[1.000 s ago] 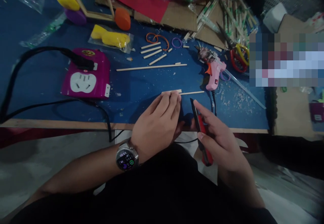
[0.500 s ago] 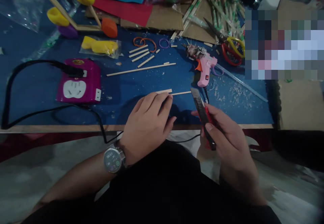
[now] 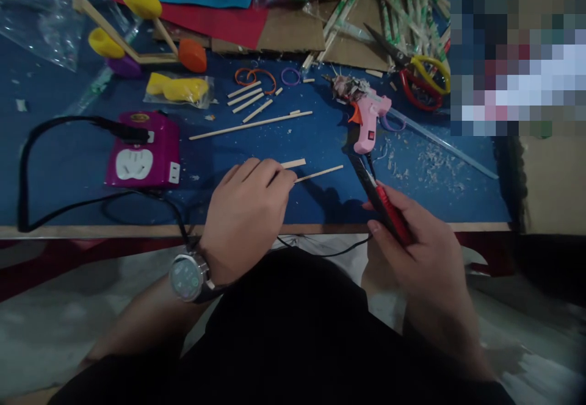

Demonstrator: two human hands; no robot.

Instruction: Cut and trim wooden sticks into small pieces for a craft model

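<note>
My left hand [image 3: 245, 210], with a watch on its wrist, rests on the blue table top [image 3: 302, 149] and pinches the near end of a thin wooden stick [image 3: 320, 173]. A short flat wooden piece [image 3: 293, 163] lies just beyond my fingertips. My right hand [image 3: 412, 240] grips a red and black utility knife [image 3: 382, 200], its blade end pointing up and left towards the stick, a little off it. A pink glue gun [image 3: 366, 118] lies just beyond the knife tip.
A magenta power strip [image 3: 141, 158] with a black cable [image 3: 27, 167] sits at the left. Cut sticks [image 3: 249, 103], rubber bands [image 3: 251, 77], a long stick [image 3: 249, 125], scissors [image 3: 419, 78], cardboard and coloured sheets lie further back. Wood shavings are scattered at the right.
My left hand slid left along the table and the thin stick now tilts. My right hand turned the knife and moved it right, away from the stick.
</note>
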